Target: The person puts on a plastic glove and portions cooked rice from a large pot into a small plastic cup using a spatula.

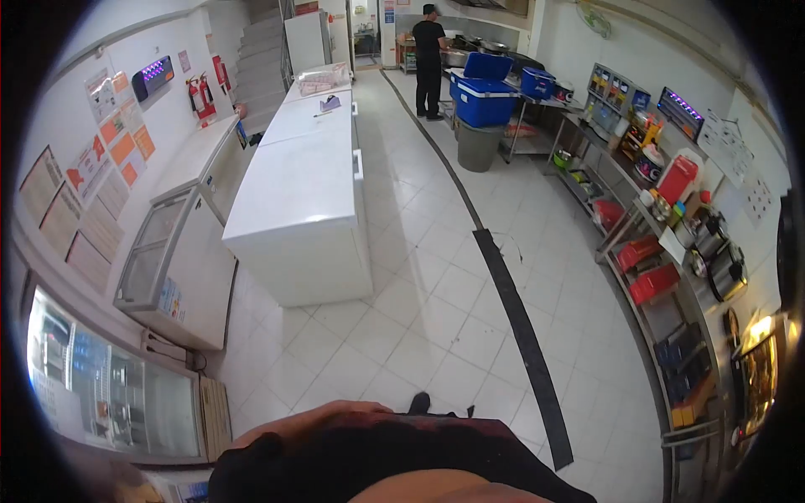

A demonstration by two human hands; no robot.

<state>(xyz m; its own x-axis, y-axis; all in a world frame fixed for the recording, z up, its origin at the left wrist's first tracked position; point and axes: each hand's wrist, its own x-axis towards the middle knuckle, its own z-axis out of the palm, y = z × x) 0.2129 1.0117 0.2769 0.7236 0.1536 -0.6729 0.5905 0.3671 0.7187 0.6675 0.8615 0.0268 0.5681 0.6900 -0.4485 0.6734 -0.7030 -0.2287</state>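
Note:
My left hand is at the bottom of the view, in front of my body. It rests against a dark, reddish-edged surface that could be clothing or something carried; I cannot tell which. Its fingers are mostly hidden, so their grip does not show. Black cloth fills the lower edge. A blurred patch of skin lies very close to the camera. My right hand is out of sight. Below the dark edge, the tip of my dark shoe shows on the tiles.
White chest freezers stand ahead on the left, beside a glass-topped freezer and a lit display fridge. A black floor strip runs forward. Metal shelving lines the right. Farther off are a blue cooler and a person.

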